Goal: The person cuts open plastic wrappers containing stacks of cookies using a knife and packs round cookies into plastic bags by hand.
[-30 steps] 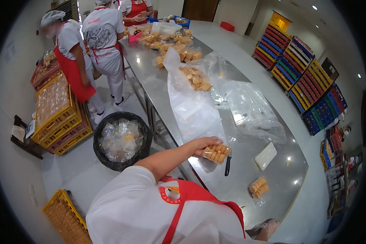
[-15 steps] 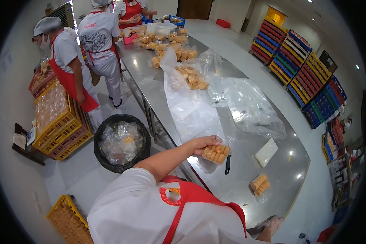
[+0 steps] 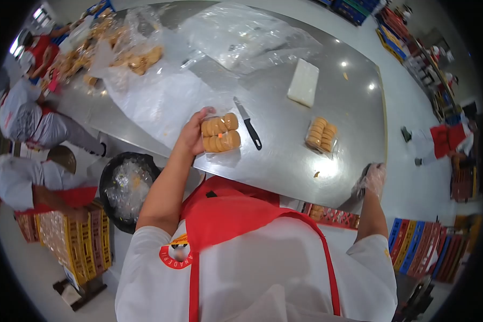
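My left hand (image 3: 192,134) grips a clear pack of round biscuits (image 3: 220,133) by its left side, over the near edge of the steel table (image 3: 284,166). Just right of the pack lies a knife (image 3: 248,124) with a black handle. My right hand (image 3: 375,180), in a clear plastic glove, is at the table's right near corner; its fingers are not clear enough to read. Between the hands, farther back, a second biscuit pack (image 3: 321,134) lies on the table. A white slab (image 3: 304,82) lies behind it.
Plastic sheets (image 3: 247,37) and bagged biscuits (image 3: 139,59) cover the far left. A black-rimmed waste bin (image 3: 126,190) stands left of me beside stacked crates (image 3: 75,236). Co-workers stand at the left; another person (image 3: 448,139) is at the right. A red crate (image 3: 333,216) shows below the table.
The view has swung rightward and down, so the table now lies across the front. My left hand still holds the pack. My right hand shows more fully at the corner.
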A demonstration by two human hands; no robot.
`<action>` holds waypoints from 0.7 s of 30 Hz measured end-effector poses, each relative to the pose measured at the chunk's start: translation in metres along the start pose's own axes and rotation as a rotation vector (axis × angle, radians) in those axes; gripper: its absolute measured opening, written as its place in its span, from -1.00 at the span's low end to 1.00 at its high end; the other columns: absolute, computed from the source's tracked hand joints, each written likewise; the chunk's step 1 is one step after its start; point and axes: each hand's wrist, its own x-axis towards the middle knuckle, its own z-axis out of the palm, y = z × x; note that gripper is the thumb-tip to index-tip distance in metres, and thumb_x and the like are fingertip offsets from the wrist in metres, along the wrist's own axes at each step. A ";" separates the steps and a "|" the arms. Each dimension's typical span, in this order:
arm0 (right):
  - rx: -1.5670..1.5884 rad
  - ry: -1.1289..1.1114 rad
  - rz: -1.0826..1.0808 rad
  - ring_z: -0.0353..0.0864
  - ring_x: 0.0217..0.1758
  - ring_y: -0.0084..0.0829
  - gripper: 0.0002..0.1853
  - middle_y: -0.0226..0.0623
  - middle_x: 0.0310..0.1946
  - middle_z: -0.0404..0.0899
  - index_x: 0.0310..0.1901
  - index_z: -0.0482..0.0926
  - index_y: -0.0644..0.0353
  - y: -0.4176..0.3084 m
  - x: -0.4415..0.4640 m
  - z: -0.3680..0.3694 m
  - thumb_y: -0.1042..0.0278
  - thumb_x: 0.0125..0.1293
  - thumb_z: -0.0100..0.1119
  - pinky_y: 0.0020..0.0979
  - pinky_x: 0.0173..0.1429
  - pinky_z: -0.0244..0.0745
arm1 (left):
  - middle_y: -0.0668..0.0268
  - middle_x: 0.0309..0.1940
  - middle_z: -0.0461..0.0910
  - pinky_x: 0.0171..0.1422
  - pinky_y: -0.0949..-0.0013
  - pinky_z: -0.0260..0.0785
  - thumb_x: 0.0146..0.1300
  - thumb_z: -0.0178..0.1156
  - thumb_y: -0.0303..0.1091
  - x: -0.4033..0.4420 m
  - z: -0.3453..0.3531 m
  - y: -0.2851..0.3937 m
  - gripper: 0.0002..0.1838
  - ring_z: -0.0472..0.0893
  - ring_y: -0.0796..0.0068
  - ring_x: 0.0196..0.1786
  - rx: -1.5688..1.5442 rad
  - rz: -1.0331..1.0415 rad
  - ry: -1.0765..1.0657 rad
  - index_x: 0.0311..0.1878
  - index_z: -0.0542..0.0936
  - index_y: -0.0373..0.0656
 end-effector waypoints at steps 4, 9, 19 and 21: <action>0.495 0.253 0.032 0.52 -0.32 -0.26 -0.77 -0.17 -0.40 0.57 -0.25 0.54 0.33 -0.009 0.004 0.012 0.29 0.35 0.06 -0.26 -0.17 0.42 | 0.01 -0.05 0.61 0.05 -0.06 0.58 0.49 -0.08 -0.04 0.000 0.009 -0.002 -0.64 0.66 0.04 -0.02 0.028 0.004 0.071 0.13 0.37 -0.10; 1.239 0.091 -0.230 0.42 -0.33 -0.54 -0.92 -0.48 -0.41 0.47 -0.24 0.55 0.23 -0.152 -0.109 -0.022 0.43 0.38 0.12 -0.41 -0.21 0.39 | -0.01 -0.09 0.61 0.01 -0.03 0.60 0.48 -0.12 -0.06 0.001 0.001 -0.004 -0.63 0.67 0.05 -0.06 0.084 0.037 0.061 0.14 0.38 -0.11; 0.247 -0.444 -1.090 0.57 -0.01 -0.08 -0.66 0.02 -0.13 0.55 0.04 0.48 0.33 -0.305 -0.219 0.014 0.37 0.25 0.10 -0.16 0.01 0.56 | 0.28 -0.12 0.50 0.15 0.13 0.48 0.39 0.02 -0.27 -0.004 0.014 -0.014 -0.75 0.58 0.27 -0.05 0.175 0.188 0.211 0.07 0.45 -0.11; 0.228 -0.363 -1.023 0.60 -0.07 -0.09 -0.71 0.01 -0.17 0.57 -0.03 0.49 0.34 -0.298 -0.228 0.008 0.42 0.24 0.05 -0.17 -0.03 0.57 | 0.29 -0.15 0.52 0.10 0.23 0.45 0.38 0.02 -0.30 -0.008 0.026 -0.016 -0.79 0.56 0.36 -0.11 0.351 0.238 0.121 0.00 0.48 -0.14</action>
